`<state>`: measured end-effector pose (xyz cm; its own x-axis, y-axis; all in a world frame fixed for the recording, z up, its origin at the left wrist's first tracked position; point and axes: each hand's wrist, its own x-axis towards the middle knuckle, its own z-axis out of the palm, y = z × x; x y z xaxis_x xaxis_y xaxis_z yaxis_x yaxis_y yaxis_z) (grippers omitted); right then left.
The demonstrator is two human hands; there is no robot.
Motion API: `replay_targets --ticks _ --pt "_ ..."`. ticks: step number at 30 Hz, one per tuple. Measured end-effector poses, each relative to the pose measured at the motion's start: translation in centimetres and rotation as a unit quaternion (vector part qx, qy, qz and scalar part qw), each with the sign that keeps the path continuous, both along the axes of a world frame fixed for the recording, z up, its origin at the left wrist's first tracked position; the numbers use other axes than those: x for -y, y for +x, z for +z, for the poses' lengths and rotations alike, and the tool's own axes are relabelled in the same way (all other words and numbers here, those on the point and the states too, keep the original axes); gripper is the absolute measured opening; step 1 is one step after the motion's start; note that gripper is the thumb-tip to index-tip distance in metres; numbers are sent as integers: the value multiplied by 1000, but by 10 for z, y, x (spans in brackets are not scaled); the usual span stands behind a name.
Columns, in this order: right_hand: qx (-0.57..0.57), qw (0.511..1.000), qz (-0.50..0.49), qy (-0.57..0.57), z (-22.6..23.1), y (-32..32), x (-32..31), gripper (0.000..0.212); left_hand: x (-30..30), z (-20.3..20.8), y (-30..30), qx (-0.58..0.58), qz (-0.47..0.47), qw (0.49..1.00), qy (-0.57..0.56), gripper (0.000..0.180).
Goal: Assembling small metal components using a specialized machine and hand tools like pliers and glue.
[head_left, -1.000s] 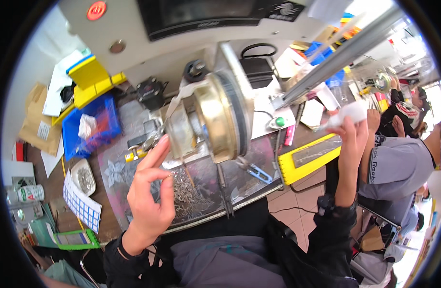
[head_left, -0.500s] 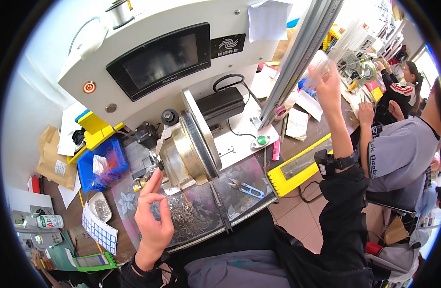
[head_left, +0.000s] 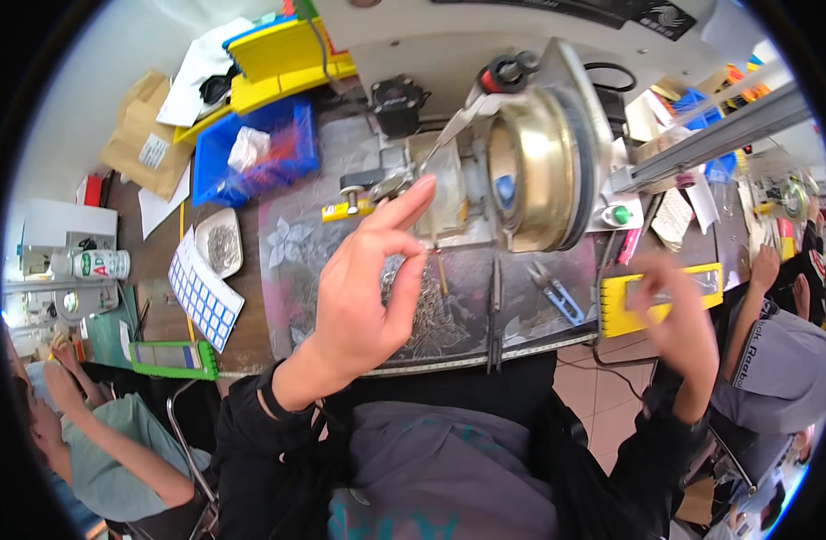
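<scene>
My left hand [head_left: 363, 292] reaches over the bench beside the machine. Thumb and index finger curl together at their tips in a pinch, and another finger stretches toward a small metal clamp [head_left: 392, 186]. What the pinch holds, if anything, I cannot make out. Right of these fingers stands a brass-coloured ring [head_left: 525, 171] with a dark rim. Loose thin metal wire pieces [head_left: 435, 324] lie behind my left thumb. My right hand [head_left: 678, 328], smeared by motion, is over the near edge of a yellow tray [head_left: 615, 306]; whether it holds anything does not show.
Dark tweezers [head_left: 495, 315] and blue-handled thread snips [head_left: 559, 295] lie near the bench's front edge. At left are a blue bin [head_left: 210, 175], a white dish [head_left: 237, 256] and a blue-and-white sheet [head_left: 200, 292]. Co-workers sit on both sides, one in a green shirt [head_left: 130, 445].
My right hand has swung down and back from the far right to the yellow tray. My left thumb and index finger have come together near the clamp. The view has shifted, revealing a co-worker at left.
</scene>
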<state>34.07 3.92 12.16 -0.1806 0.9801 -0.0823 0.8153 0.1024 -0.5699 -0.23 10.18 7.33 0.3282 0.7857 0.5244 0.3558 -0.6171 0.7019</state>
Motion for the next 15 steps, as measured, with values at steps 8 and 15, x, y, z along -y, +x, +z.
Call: replay_targets --ticks 8,15 --pt "200 926 293 130 -89 -89 41 55 2 -2 -1 13 -5 1000 -4 22" --pt "-8 952 238 192 -74 -92 40 26 0 -3 -2 11 -44 999 -13 13"
